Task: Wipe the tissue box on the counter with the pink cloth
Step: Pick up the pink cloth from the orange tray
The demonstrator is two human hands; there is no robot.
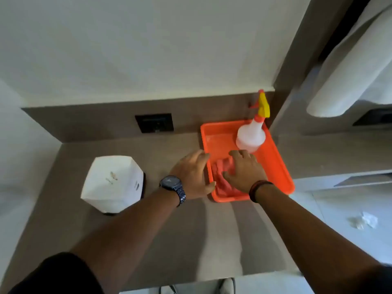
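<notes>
The white tissue box (113, 183) stands on the brown counter (169, 240) at the left, with a few small marks on its top. The pink cloth (221, 177) lies bunched in the near left part of the orange tray (277, 166). My right hand (244, 170) lies on the cloth with its fingers curled into it. My left hand (192, 175) rests against the tray's left rim, fingers spread, a watch on its wrist. It is about a hand's width right of the tissue box.
A white spray bottle (251, 135) with a yellow and red trigger stands in the tray's far right corner. A black wall socket (154, 123) sits behind the counter. White towels (347, 77) hang at the right, above a white surface with crumpled plastic (363, 220).
</notes>
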